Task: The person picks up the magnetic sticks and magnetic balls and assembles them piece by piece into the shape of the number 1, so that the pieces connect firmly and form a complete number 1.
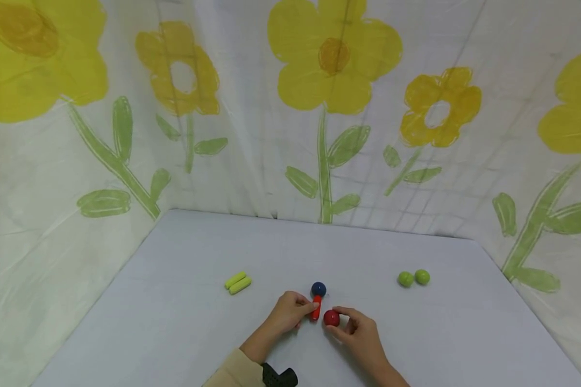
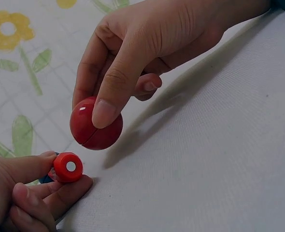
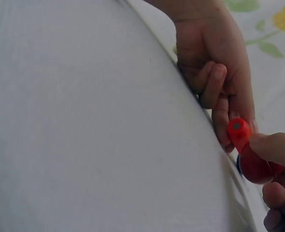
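Note:
My left hand (image 1: 287,313) pinches a short red rod (image 1: 316,310) between thumb and fingers. A dark blue ball (image 1: 318,288) sits at the rod's far end. Facing the left wrist camera, the rod's near end (image 2: 67,167) shows a small, pale round disc. Just to the right, my right hand (image 1: 365,338) holds a glossy red ball (image 1: 331,318) between thumb and fingertips. A thin seam runs round this ball (image 2: 92,133). In the head view a small gap separates the red ball from the rod; in the right wrist view the two overlap.
Two yellow-green rods (image 1: 240,285) lie side by side on the white table (image 1: 174,322), left of the hands. Two green balls (image 1: 405,279) rest at the back right. Behind the table hangs a white sheet (image 1: 252,161) with painted yellow flowers.

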A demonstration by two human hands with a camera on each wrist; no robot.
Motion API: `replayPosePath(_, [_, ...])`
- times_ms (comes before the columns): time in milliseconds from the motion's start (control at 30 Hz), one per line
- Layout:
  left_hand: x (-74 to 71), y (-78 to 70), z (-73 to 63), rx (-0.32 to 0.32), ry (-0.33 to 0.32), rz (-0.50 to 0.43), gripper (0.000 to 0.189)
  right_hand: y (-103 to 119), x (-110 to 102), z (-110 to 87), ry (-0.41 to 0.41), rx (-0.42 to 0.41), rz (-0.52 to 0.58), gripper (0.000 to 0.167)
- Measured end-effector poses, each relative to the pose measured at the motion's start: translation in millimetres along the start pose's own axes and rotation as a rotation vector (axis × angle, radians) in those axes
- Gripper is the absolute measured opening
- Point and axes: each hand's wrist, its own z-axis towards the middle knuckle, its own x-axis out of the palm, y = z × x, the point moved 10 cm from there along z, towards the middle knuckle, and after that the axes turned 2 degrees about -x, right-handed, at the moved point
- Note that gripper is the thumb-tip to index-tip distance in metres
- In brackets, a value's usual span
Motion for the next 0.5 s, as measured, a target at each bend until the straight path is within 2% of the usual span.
replayPosePath(100, [-0.5, -1.5, -0.3, 0.006, -0.003, -0.003, 0.022, 6, 6, -2.2, 0.010, -0.045, 0.009, 0.032])
replayPosePath(500, [0.2, -1.2, 1.5, 0.027, 0.003, -0.021, 0.022, 20, 19, -8.4, 0.039, -0.119, 0.037, 0.034])
